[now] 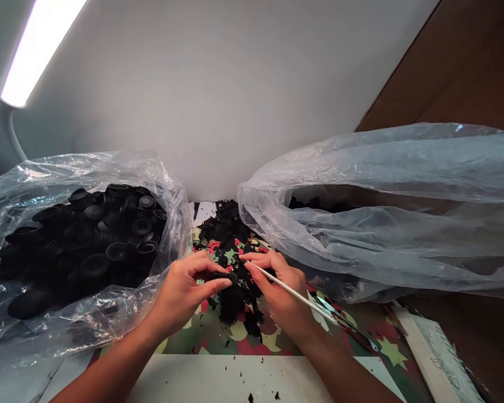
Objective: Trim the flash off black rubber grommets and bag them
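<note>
My left hand (180, 288) is closed, pinching a small black rubber part (232, 276) between thumb and fingers. My fingers hide much of its shape. Just to the right, my right hand (283, 285) grips a thin white stick-like tool (298, 295), which slants back across the palm and over the wrist. The tool's tip is too small to make out, and a gap separates the two hands. Black scraps (231, 308) lie under and beyond my hands on a cloth patterned with stars (239, 331).
Left, a clear plastic bag (174, 193) holds many black ribbed rubber parts (94, 266). Another clear bag (369, 162) lies open at the right, with black pieces (315, 203) inside. A slim metal tool (357, 330) and a whitish strip (430, 347) are at right. A lamp (40, 53) shines upper left.
</note>
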{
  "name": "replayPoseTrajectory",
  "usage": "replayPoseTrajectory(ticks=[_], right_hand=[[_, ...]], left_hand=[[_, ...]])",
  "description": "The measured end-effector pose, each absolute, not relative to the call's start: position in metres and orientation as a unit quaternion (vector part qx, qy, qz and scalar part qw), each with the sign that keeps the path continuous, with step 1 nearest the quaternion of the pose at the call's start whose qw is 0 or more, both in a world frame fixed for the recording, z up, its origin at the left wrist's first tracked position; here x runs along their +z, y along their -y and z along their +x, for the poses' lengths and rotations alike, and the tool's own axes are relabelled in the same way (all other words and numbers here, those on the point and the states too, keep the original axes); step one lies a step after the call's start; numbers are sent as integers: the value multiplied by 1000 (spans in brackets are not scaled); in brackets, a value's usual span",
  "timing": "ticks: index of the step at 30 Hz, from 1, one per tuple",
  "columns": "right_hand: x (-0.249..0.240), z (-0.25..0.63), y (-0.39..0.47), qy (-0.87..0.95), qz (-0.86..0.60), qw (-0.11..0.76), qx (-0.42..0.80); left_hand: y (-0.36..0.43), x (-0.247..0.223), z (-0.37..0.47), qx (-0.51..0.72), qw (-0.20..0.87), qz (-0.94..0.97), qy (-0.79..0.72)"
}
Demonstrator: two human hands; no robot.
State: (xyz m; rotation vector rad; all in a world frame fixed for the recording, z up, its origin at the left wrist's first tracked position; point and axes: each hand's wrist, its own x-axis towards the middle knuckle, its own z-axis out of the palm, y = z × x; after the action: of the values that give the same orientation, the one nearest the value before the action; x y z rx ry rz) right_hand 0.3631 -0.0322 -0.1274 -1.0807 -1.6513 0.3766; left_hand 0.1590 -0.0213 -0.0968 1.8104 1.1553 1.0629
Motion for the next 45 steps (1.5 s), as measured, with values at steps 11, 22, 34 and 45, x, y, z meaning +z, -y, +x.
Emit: replayPoseTrajectory(ticks=[11,22,34,45], right_hand=[[-122,365,32,610,-487,564,269],[-120,349,51,653,-398,573,295],[-121,344,53,666,-404,580,239],[-133,351,35,686,-466,550,100]], left_hand=[[19,-99,161,446,533,584,-420],[21,-107,170,493,528,552,-417],[24,-107,171,492,494,585,-415],[34,-110,172,510,447,626,-385]])
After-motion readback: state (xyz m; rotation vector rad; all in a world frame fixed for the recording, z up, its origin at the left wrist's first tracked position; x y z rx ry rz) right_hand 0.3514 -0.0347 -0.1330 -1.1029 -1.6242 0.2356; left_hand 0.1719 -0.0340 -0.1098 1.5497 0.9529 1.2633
